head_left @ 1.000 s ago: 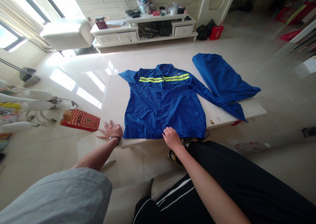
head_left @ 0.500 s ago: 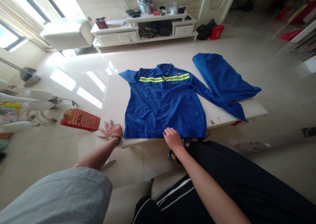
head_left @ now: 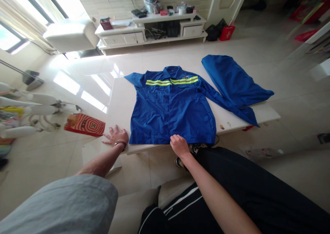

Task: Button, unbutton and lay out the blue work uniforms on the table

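Observation:
A blue work jacket [head_left: 171,107] with yellow-and-grey reflective strips across the chest lies spread out, collar at the far side, on a white table [head_left: 118,100]. Its left-hand sleeve shows only as a short folded piece; the other sleeve stretches out to the right. My right hand [head_left: 179,145] is closed at the middle of the bottom hem, its fingertips partly hidden. My left hand [head_left: 116,136] rests on the tabletop with fingers spread, just left of the jacket's lower corner. Another blue piece of cloth [head_left: 232,77] lies bunched beside the right sleeve.
A red-and-white paper bag [head_left: 86,124] stands on the floor left of the table. White metal-and-tube equipment [head_left: 38,103] is at the far left. Along the back wall runs a low white cabinet [head_left: 121,40] with clutter. A red bag [head_left: 227,33] stands beside it.
Hardly anything differs. The fingers of my right hand look slightly more curled at the hem; my left hand and the jacket stay in place.

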{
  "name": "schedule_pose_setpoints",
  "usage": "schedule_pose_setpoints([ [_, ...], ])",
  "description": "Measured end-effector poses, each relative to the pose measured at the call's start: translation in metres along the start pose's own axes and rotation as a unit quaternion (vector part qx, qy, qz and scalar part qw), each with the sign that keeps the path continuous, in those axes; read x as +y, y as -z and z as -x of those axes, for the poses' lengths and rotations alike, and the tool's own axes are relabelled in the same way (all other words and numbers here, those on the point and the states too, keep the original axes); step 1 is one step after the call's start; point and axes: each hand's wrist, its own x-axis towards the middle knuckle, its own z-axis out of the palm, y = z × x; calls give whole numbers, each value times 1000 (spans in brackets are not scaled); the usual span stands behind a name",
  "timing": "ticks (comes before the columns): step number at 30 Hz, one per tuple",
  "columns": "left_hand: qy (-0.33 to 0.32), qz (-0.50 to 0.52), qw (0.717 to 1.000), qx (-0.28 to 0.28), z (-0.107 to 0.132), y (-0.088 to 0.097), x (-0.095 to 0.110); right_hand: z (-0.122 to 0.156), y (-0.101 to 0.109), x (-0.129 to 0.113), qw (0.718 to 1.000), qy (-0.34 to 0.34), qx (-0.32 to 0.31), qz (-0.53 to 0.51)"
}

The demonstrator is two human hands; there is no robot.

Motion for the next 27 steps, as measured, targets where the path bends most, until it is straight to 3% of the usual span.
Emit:
schedule_pose_setpoints([
  [13, -1, -1, 1000, 0, -2, -3, -2, -3, 4, 5, 999, 33, 7, -16],
  [20, 0, -5, 1000, -7, -2, -3, -2, -6, 2, 10, 997, -49, 52, 37],
  [27, -1, -7, 1000, -9, -1, 0, 0, -4, -6, 13, 995, -77, 41, -39],
])
